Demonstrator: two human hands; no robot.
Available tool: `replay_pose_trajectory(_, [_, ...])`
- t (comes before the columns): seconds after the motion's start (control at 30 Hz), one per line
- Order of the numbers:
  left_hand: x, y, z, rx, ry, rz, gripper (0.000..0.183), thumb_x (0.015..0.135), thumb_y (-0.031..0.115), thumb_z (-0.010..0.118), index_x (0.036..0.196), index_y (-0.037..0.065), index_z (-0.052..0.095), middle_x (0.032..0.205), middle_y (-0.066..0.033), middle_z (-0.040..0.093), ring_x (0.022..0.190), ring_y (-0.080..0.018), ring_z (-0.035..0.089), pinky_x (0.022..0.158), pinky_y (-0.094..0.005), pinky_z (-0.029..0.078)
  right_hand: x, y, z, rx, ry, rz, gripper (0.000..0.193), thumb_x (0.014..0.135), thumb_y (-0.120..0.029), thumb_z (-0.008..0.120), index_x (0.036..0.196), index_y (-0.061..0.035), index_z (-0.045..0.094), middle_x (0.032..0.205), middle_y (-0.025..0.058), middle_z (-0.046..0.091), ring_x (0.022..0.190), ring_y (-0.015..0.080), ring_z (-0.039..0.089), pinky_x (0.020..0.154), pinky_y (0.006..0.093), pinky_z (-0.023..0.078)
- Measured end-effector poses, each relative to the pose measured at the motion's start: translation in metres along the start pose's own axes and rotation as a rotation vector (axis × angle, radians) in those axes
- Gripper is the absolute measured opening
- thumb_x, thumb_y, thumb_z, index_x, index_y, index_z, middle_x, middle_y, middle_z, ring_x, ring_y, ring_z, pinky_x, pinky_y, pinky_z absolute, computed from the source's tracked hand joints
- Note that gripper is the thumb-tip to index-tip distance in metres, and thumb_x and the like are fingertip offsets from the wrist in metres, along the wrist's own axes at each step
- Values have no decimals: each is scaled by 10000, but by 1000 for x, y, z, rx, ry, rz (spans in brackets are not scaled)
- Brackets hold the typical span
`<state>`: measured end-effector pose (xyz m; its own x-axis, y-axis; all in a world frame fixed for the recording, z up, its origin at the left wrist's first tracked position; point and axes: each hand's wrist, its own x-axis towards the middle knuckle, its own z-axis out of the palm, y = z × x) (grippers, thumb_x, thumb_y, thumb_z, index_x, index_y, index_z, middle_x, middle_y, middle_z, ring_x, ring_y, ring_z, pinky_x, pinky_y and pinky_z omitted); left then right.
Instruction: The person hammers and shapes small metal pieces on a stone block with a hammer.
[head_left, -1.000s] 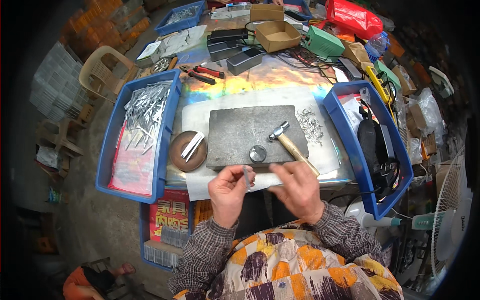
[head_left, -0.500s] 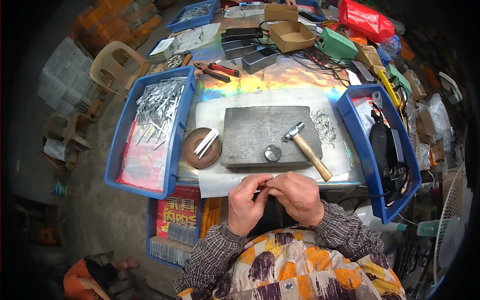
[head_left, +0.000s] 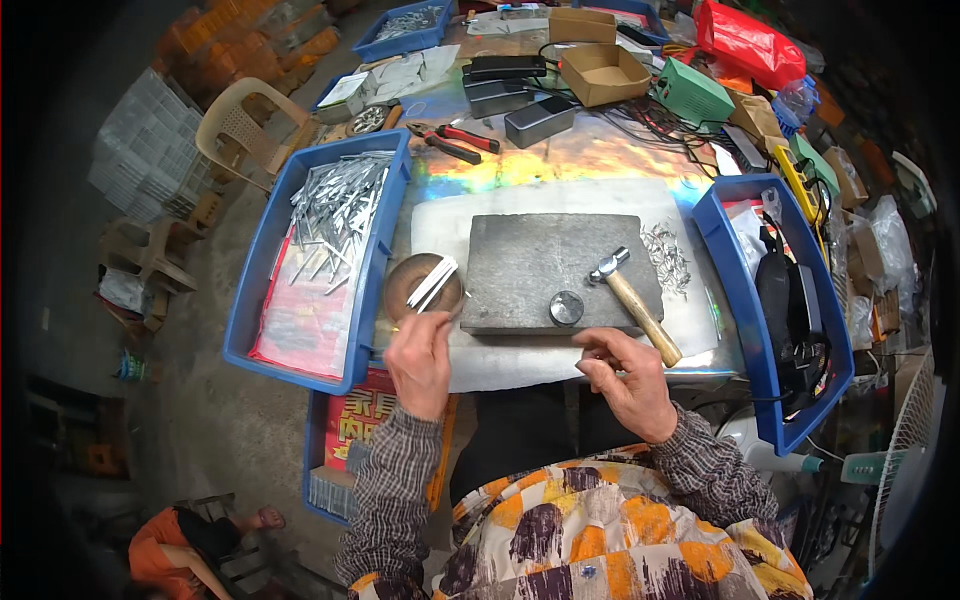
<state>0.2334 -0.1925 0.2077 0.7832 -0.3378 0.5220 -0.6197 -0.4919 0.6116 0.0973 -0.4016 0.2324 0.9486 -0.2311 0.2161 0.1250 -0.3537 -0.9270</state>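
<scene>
My left hand (head_left: 419, 366) is at the near rim of a round brown bowl (head_left: 396, 290), its fingers curled together; whatever they hold, if anything, is hidden. Several slim white strips (head_left: 433, 284) lie in that bowl. My right hand (head_left: 632, 384) hovers by the near edge of a grey block (head_left: 530, 262), thumb and forefinger apart, nothing seen between them. On the block sit a small round dark metal piece (head_left: 566, 308) and a hammer (head_left: 640, 312) with a wooden handle, which sticks out over the near edge.
To the left stands a blue tray (head_left: 371, 345) of metal strips; to the right, a blue bin (head_left: 727, 262) holds black items. Small bent metal pieces (head_left: 668, 262) lie beside the block. Red-handled pliers (head_left: 468, 139), cardboard boxes (head_left: 604, 75) and cables fill the far side.
My hands have come apart from their pinch in front of the block. The left has moved left and forward to the bowl, the right slightly right. The whole view has shifted a little.
</scene>
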Motion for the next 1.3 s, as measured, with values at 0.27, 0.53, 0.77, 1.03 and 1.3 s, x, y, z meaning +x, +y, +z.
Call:
replay_pose_trajectory(0.27, [13,-42,22,506,12,6,31,742,72,645,751,54,621,755,-101,559,721,-308,589,603,-416,477,-7,2,0,-145,-36,-2,141,805,-28,630,933,30,618,754,118,604,588,173,570,532,270,444])
replay_pose_trajectory(0.53, [13,-53,28,666,-25,-13,120,712,116,707,793,87,623,755,-88,567,718,-299,594,609,-407,476,-7,2,-3,-189,-75,3,117,803,-29,629,904,30,618,735,128,604,588,201,576,534,292,444])
replay_pose_trajectory(0.77, [42,-36,-13,530,40,128,19,783,80,576,781,76,594,743,-92,556,632,-302,593,549,-379,475,-4,0,-9,-228,-67,-2,101,792,3,630,887,36,617,726,128,605,590,204,583,530,295,445])
replay_pose_trajectory(1.03, [93,-118,-72,659,-103,-296,98,756,144,635,824,104,693,766,-134,663,728,-324,641,621,-428,501,1,0,-8,-231,-53,-9,86,788,13,627,870,36,620,715,133,604,590,224,586,530,304,448])
replay_pose_trajectory(1.3, [112,-161,-44,681,-197,-554,178,689,245,698,788,99,716,825,-143,682,791,-307,658,709,-407,523,7,-2,-12,-281,-65,-27,85,785,18,622,869,33,621,713,137,606,603,235,598,541,310,459])
